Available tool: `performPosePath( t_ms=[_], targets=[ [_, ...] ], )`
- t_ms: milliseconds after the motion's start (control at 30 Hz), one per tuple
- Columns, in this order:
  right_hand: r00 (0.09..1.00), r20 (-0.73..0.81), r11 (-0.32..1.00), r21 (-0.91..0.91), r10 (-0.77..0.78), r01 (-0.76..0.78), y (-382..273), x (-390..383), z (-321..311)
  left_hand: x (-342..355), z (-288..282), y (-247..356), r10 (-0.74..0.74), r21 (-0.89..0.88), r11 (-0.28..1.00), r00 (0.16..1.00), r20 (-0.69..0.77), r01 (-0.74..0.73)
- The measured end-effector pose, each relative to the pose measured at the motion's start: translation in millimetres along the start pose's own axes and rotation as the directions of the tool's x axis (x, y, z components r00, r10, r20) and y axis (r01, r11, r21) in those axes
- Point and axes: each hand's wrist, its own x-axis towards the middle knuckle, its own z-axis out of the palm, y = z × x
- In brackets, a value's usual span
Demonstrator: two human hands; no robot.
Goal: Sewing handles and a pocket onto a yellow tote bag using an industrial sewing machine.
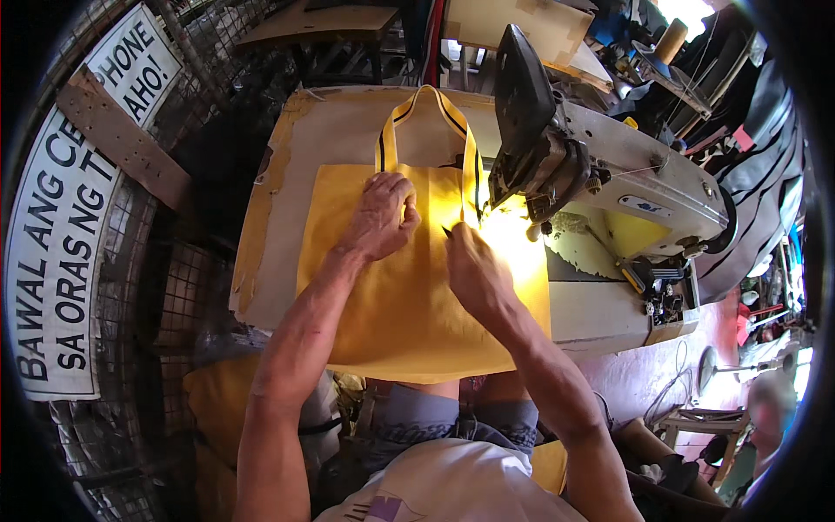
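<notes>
A yellow cloth tote bag (pixel 383 322) lies flat on the sewing table, its lower edge hanging toward my lap. A yellow strap (pixel 470 161) with a dark stripe loops up from its top edge as a handle. My left hand (pixel 383 216) is closed on the bag's top edge by the strap's left end. My right hand (pixel 477 265) is closed beside the strap's right end, close to the lit needle area. From its fingers sticks a small dark pointed tool (pixel 447 232); the rest of it is hidden in my grip.
The sewing machine (pixel 644 165) stands at the right of the worn tabletop (pixel 283 196), its lamp shining on the cloth. A thread cone (pixel 671 42) rises behind it. Wire mesh with a white sign (pixel 65 261) is at the left. Another person (pixel 770 409) appears far right.
</notes>
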Motion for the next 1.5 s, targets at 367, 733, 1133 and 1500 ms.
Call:
performPosePath(
  t_ms=[367, 733, 1133, 1500],
  targets=[
    [0.897, -0.437, 0.770, -0.548, 0.072, -0.328, 161, -123, -132, -9, 2, -6, -0.114, 0.064, 0.991, 0.993, -0.007, 0.114],
    [0.887, -0.004, 0.758, -0.521, -0.462, 0.392, 139, -214, -57, -146, -61, 97, 0.213, 0.181, 0.946, 0.938, 0.274, -0.268],
    [0.792, 0.053, 0.693, -0.449, -0.609, 0.563, 116, -212, -45, -255, -95, 95, -0.206, 0.419, 0.888, 0.978, -0.001, 0.188],
    [0.874, 0.002, 0.871, 0.083, -0.485, 0.483, 50, -168, -96, -278, -78, 139, -0.148, 0.382, 0.922, 0.965, 0.216, 0.056]
  ],
)
